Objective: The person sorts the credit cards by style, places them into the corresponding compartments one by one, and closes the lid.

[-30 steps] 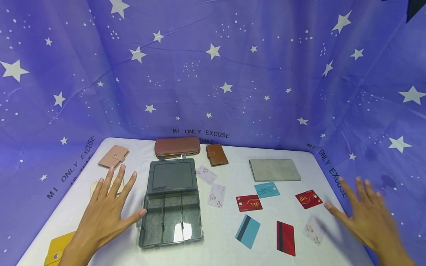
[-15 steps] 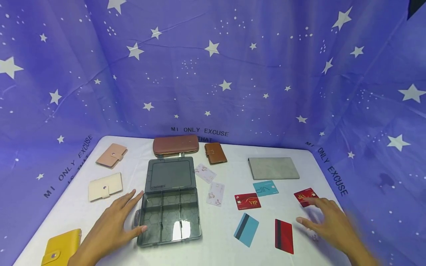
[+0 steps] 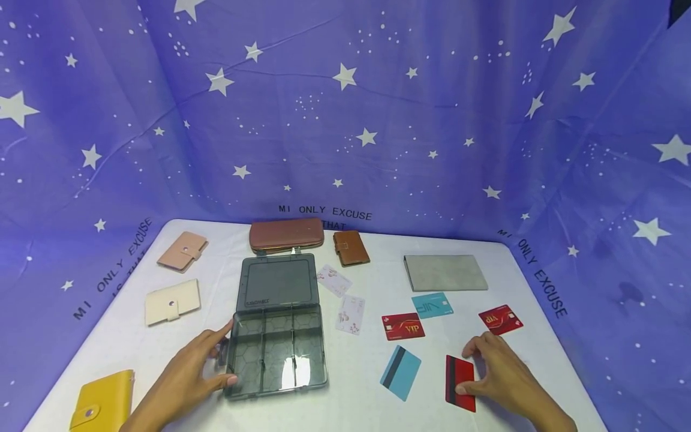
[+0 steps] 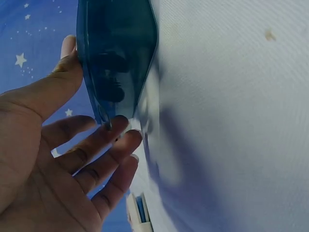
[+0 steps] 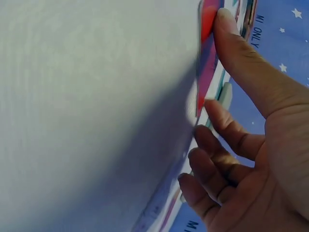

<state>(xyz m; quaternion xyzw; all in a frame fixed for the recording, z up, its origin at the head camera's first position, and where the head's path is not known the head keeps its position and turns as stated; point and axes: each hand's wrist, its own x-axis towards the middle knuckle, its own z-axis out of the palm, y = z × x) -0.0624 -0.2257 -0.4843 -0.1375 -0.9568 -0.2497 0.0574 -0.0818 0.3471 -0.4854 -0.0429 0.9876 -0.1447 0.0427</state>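
A divided plastic box (image 3: 278,354), dark and see-through, lies with its lid (image 3: 281,282) laid back. My left hand (image 3: 183,369) rests at its left side, thumb on the rim and relaxed fingers by the side latch (image 3: 222,351). In the left wrist view the thumb touches the box (image 4: 116,48) and the fingers lie by its end. On the right, a red card with a black stripe (image 3: 452,381) lies on the table under my right hand (image 3: 502,372). The right thumb presses its face; the bent index fingertip is at its far edge, also in the right wrist view (image 5: 207,77).
Red VIP cards (image 3: 403,327), blue cards (image 3: 400,372) and pale flowered cards (image 3: 351,315) lie about the white table (image 3: 351,384). Around them are a grey wallet (image 3: 446,273), brown card holder (image 3: 351,248), maroon wallet (image 3: 287,234), cream holder (image 3: 172,302), pink holder (image 3: 182,252) and yellow holder (image 3: 104,399).
My right hand has come down and left from above the table's right side onto the striped red card, covering a flowered card. My left hand has lowered to the box's side.
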